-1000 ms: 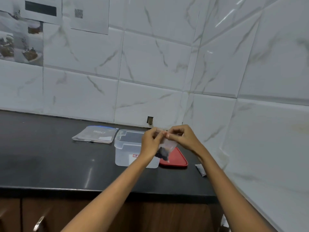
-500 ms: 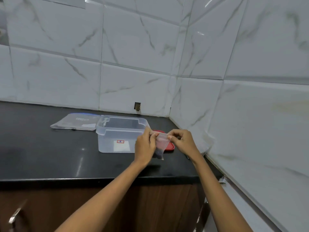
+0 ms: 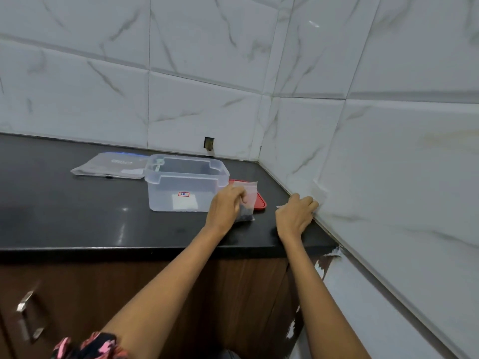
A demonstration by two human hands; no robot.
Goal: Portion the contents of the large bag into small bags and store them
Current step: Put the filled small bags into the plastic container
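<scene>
My left hand (image 3: 225, 206) pinches the small bag (image 3: 247, 200) near its top, fingers curled round the plastic, so the bag hangs upright with dark contents settled at the bottom, its lower edge at or just above the black table (image 3: 77, 203); I cannot tell which. My right hand (image 3: 295, 213) is apart from it, resting near the table's right edge against the tiled wall, fingers curled over something pale and thin that I cannot identify. Behind the small bag lies the red lid (image 3: 260, 202), beside the clear plastic box (image 3: 185, 186). The large bag (image 3: 111, 167) lies flat left of the box.
</scene>
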